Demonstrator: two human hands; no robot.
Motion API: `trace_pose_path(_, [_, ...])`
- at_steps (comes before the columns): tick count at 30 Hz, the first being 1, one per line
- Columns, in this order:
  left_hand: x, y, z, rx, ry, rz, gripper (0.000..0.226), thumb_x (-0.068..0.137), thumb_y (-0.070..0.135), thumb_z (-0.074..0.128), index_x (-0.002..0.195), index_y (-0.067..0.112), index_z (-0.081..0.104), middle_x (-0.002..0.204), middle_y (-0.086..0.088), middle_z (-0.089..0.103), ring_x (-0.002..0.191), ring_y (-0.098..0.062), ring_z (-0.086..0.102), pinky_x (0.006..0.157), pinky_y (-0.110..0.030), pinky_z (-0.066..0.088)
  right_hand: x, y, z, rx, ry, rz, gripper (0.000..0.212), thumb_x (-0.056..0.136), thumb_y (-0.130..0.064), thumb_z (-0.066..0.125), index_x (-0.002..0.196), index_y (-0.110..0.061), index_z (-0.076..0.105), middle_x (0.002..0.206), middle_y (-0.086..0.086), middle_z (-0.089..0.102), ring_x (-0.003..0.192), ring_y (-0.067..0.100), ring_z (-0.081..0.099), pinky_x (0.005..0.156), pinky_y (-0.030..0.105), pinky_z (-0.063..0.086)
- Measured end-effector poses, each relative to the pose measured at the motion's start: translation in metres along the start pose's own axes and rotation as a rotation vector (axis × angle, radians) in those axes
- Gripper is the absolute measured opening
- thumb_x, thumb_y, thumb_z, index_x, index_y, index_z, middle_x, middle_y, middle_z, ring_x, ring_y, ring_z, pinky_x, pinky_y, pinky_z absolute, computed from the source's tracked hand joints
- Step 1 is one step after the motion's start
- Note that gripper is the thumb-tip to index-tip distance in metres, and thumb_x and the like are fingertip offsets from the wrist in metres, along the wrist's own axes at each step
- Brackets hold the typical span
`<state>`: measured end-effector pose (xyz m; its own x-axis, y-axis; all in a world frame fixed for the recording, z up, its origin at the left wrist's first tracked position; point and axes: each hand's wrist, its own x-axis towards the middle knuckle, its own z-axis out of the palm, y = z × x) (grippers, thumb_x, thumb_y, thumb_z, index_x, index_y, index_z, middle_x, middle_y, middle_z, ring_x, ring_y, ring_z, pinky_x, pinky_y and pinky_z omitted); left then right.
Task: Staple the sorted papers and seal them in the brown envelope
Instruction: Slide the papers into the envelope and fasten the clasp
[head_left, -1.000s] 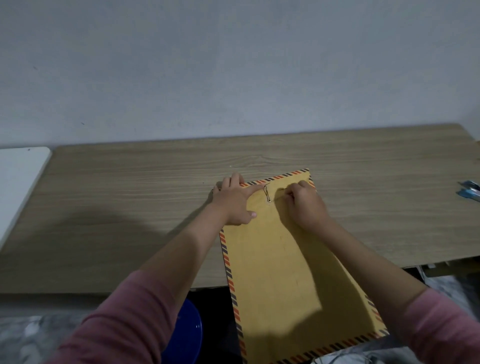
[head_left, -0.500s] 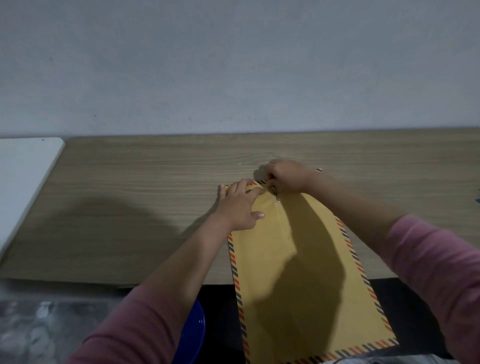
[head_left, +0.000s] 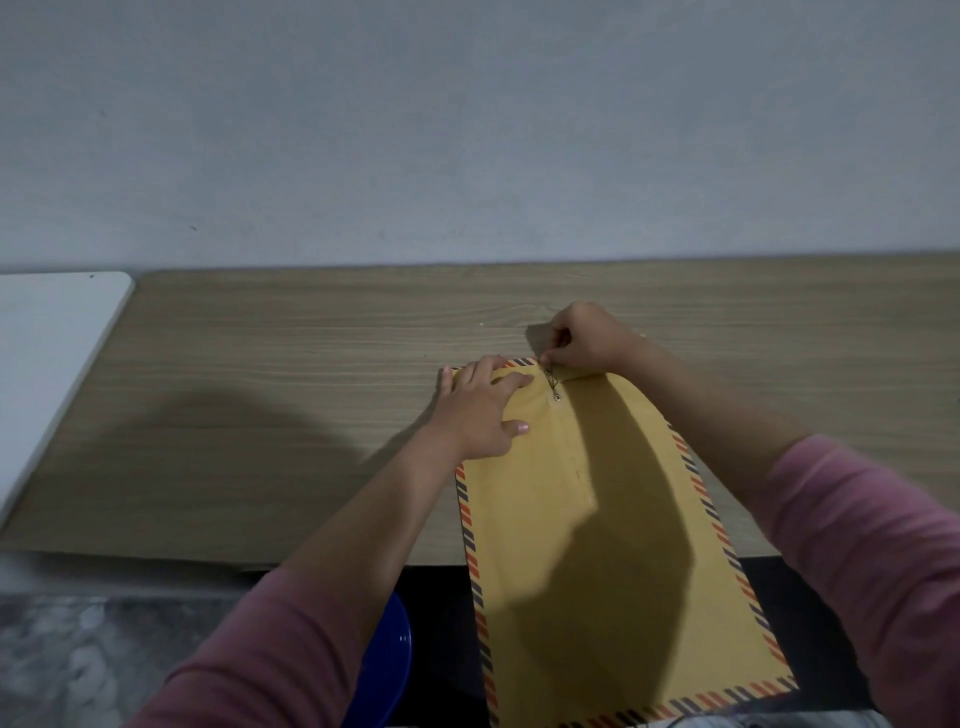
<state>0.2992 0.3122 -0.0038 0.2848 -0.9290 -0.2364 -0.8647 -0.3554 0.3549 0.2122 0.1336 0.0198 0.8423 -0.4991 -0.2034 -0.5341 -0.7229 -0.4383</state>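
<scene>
The brown envelope (head_left: 597, 519) lies on the surface (head_left: 311, 389), its near end overhanging the edge. The left hand (head_left: 480, 410) presses flat on its top corner; the right hand (head_left: 582, 338) pinches the closure string (head_left: 549, 375) above the eyelet. Sealing looks underway; no loose papers show, so stapling is probably done.

Just at the right hand (head_left: 584, 338) pinch, the closure (head_left: 551, 381) is too small to identify; the brown envelope (head_left: 597, 519) near end runs past the picture's bottom edge, far below the pinch
</scene>
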Motion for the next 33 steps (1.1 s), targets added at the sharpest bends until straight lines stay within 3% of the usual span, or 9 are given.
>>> trace_pose_path(4, [0.0, -0.002, 0.0, 0.002, 0.0, 0.004, 0.062, 0.087, 0.043, 0.057, 0.142, 0.037, 0.029, 0.152, 0.001, 0.016, 0.143, -0.023, 0.013, 0.113, -0.057, -0.004, -0.008, 0.011, -0.003, 0.014, 0.044, 0.039, 0.017, 0.074, -0.019, 0.076, 0.075, -0.003, 0.069, 0.08, 0.015, 0.07, 0.069, 0.021, 0.057, 0.061, 0.028, 0.04])
trace_pose_path(9, [0.001, -0.002, 0.001, 0.002, 0.002, 0.011, 0.061, 0.087, 0.044, 0.057, 0.142, 0.038, 0.03, 0.152, 0.001, 0.016, 0.143, -0.024, 0.014, 0.114, -0.058, -0.002, -0.013, 0.007, 0.005, 0.016, 0.111, -0.036, 0.02, 0.078, -0.023, 0.072, 0.077, -0.004, 0.064, 0.081, 0.017, 0.067, 0.075, 0.031, 0.059, 0.062, 0.034, 0.039])
trace_pose_path(12, [0.001, -0.004, 0.001, 0.003, 0.02, 0.028, 0.061, 0.087, 0.044, 0.057, 0.141, 0.036, 0.032, 0.152, 0.0, 0.019, 0.142, -0.024, 0.016, 0.114, -0.058, 0.0, -0.008, -0.009, 0.012, -0.037, 0.074, -0.142, 0.021, 0.08, -0.022, 0.069, 0.08, -0.002, 0.062, 0.085, 0.018, 0.066, 0.08, 0.032, 0.058, 0.063, 0.033, 0.038])
trace_pose_path(15, [0.0, -0.008, 0.005, -0.045, 0.059, 0.048, 0.059, 0.085, 0.044, 0.06, 0.138, 0.031, 0.037, 0.152, 0.0, 0.022, 0.142, -0.024, 0.019, 0.115, -0.059, 0.004, -0.002, -0.021, 0.017, -0.09, -0.001, -0.196, 0.02, 0.08, -0.018, 0.067, 0.081, 0.001, 0.061, 0.09, 0.022, 0.065, 0.084, 0.036, 0.059, 0.068, 0.04, 0.043])
trace_pose_path(19, [-0.001, -0.013, 0.01, -0.114, 0.104, 0.073, 0.054, 0.084, 0.043, 0.063, 0.13, 0.026, 0.042, 0.152, 0.002, 0.024, 0.143, -0.02, 0.019, 0.114, -0.06, 0.006, 0.005, -0.016, 0.015, -0.085, -0.012, -0.162, 0.024, 0.081, -0.021, 0.069, 0.08, 0.002, 0.061, 0.087, 0.021, 0.065, 0.082, 0.034, 0.058, 0.064, 0.034, 0.038])
trace_pose_path(22, [-0.001, -0.014, 0.009, -0.126, 0.096, 0.068, 0.054, 0.083, 0.044, 0.063, 0.13, 0.026, 0.042, 0.151, 0.003, 0.025, 0.143, -0.02, 0.02, 0.115, -0.058, 0.004, 0.004, -0.003, 0.011, -0.074, 0.013, -0.131, 0.023, 0.08, -0.02, 0.069, 0.08, 0.001, 0.062, 0.087, 0.02, 0.064, 0.083, 0.035, 0.058, 0.067, 0.036, 0.04])
trace_pose_path(27, [0.0, -0.006, 0.0, -0.023, 0.0, 0.034, 0.063, 0.087, 0.045, 0.058, 0.142, 0.039, 0.028, 0.151, -0.002, 0.018, 0.142, -0.024, 0.015, 0.116, -0.057, 0.003, -0.011, 0.009, 0.013, -0.118, 0.121, -0.15, 0.022, 0.082, -0.022, 0.067, 0.085, -0.001, 0.061, 0.09, 0.019, 0.059, 0.087, 0.036, 0.056, 0.073, 0.042, 0.046])
trace_pose_path(33, [0.006, 0.007, -0.011, 0.125, -0.105, -0.015, 0.071, 0.088, 0.046, 0.056, 0.145, 0.047, 0.015, 0.149, -0.006, 0.015, 0.14, -0.028, 0.014, 0.115, -0.057, 0.006, -0.023, 0.018, 0.023, -0.175, 0.282, -0.167, 0.015, 0.081, -0.014, 0.063, 0.08, 0.0, 0.058, 0.086, 0.021, 0.06, 0.083, 0.04, 0.058, 0.067, 0.043, 0.044])
